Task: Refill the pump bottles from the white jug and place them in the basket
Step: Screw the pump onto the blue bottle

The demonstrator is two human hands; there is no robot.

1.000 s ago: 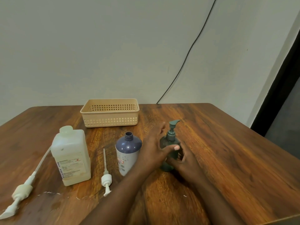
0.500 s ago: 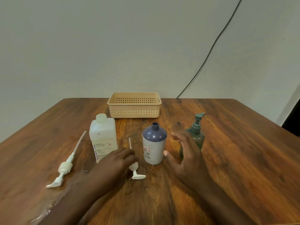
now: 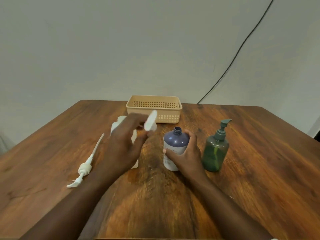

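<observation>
The left hand (image 3: 123, 146) is raised above the middle of the desk (image 3: 259, 170), its fingertips pinched on a blurred white pump head (image 3: 151, 122), while the right hand (image 3: 187, 155) wraps thumb and curled fingers around the purple bottle (image 3: 175, 142), which stands upright with its neck open. The white jug (image 3: 117, 125) stands mostly hidden behind the left hand, and a second white pump (image 3: 84, 168) lies toward the desk's left edge. The green bottle (image 3: 215, 153), pump fitted and holding liquid, stands just right of the purple one, and the beige basket (image 3: 154, 109) sits at the far edge.
</observation>
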